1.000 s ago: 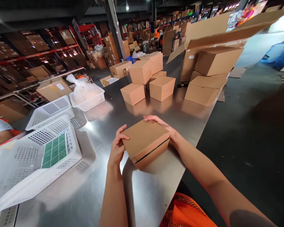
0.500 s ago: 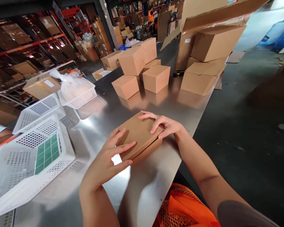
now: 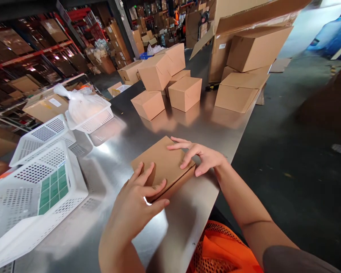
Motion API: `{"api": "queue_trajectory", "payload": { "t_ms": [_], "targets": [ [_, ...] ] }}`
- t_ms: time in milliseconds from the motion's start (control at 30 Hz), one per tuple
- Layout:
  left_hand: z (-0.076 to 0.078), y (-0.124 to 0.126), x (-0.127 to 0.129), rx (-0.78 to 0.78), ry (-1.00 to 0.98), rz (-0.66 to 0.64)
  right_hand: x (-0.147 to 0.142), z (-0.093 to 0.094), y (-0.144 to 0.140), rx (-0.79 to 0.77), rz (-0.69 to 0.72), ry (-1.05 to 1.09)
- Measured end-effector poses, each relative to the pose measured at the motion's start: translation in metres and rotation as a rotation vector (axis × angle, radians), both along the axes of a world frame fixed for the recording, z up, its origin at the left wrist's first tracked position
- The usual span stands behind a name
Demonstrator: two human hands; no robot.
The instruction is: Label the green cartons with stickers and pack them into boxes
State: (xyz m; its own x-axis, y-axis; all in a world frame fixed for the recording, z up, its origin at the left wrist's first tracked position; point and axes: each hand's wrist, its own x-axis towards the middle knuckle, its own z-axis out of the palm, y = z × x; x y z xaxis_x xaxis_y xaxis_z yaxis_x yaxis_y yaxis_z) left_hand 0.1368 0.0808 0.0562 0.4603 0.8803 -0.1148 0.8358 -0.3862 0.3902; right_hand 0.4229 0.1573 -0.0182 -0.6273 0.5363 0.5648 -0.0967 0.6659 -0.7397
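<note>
Under both palms: flat cardboard box [image 3: 161, 167], near the table [image 3: 187, 227] edge.
Left hand [image 3: 136, 204]: fingers spread, pressing box corner.
Right hand [image 3: 201, 157]: fingers spread on lid.
Beyond fingertips: bare steel.

No text could be read. White labels sat on the large carton [image 3: 222, 46] and on a box [image 3: 54, 102] behind the baskets, their print too small.

Bare steel table [image 3: 187, 125] lies open beyond the flat box [image 3: 161, 165]; white baskets [image 3: 42, 178] crowd its left.
</note>
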Motion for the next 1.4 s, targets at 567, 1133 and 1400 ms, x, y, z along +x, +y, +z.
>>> {"api": "queue_trajectory", "payload": {
  "t_ms": [567, 1133, 1400],
  "targets": [
    [-0.079, -0.028, 0.007, 0.244, -1.125, 0.399, -0.023, -0.044, -0.031, -0.144, -0.204, 0.162],
    [-0.073, -0.05, 0.039, 0.286, -1.254, 0.819, -0.024, -0.044, -0.038, -0.095, -0.251, 0.17],
    [-0.075, -0.048, 0.043, 0.187, -1.297, 0.925, -0.028, -0.047, -0.037, -0.092, -0.293, 0.208]
  ]
}}
